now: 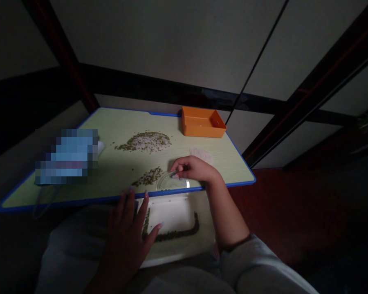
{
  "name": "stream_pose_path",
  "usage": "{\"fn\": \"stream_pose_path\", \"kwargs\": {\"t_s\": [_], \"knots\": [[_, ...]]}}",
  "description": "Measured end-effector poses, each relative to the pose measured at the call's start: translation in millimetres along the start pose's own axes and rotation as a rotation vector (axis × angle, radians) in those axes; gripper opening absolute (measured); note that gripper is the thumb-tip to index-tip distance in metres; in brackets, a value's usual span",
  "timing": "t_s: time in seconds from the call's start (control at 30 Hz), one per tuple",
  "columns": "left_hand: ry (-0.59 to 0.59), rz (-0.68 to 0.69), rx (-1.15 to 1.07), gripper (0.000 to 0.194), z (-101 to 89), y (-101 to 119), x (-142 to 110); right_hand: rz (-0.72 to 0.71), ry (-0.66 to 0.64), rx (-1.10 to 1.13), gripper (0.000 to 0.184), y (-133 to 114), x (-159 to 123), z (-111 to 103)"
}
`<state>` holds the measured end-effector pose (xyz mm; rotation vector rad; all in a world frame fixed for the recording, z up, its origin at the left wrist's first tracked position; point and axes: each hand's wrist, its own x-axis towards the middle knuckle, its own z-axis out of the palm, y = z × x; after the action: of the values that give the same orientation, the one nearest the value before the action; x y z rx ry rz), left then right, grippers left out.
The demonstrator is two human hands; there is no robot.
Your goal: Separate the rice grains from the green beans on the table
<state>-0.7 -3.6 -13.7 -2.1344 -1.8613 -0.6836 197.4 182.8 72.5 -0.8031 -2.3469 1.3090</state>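
A pale table (116,121) with a blue rim is filling the middle of the scene. A white tray (171,213) is sitting at its near side, green grains (178,235) lining its near, left and right edges. The left hand (127,241) is spreading wide open over the tray's left side, holding nothing visible. The right hand (190,167) is curling loosely, fingertips over a clear protractor (171,183); whether it is gripping cannot be told. An orange box (204,131) is standing far right, and a mixed heap (149,141) is spreading far left of that hand. The protractor is lying at the table's near edge, beyond and right of the left hand, its arc pointing far, its long axis running left to right. A smaller heap (149,176) is lying just left of it.
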Motion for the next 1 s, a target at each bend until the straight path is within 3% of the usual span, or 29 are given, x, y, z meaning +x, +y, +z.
{"fn": "stream_pose_path", "kwargs": {"t_s": [0.67, 0.83, 1.0], "knots": [[-0.039, -0.049, 0.038, 0.080, -2.2, 3.1, -1.4, -0.025, -0.025, 0.066, 0.014, -0.7, -1.0, 0.9], [-0.037, -0.043, 0.038, 0.080, -4.7, 4.5, -0.7, -0.006, -0.047, 0.126, 0.007, 0.5, -0.7, 1.8], [-0.042, -0.053, 0.036, 0.078, -3.7, 4.0, -0.9, 0.007, -0.077, 0.090, 0.014, -1.2, -1.4, 0.3]]}}
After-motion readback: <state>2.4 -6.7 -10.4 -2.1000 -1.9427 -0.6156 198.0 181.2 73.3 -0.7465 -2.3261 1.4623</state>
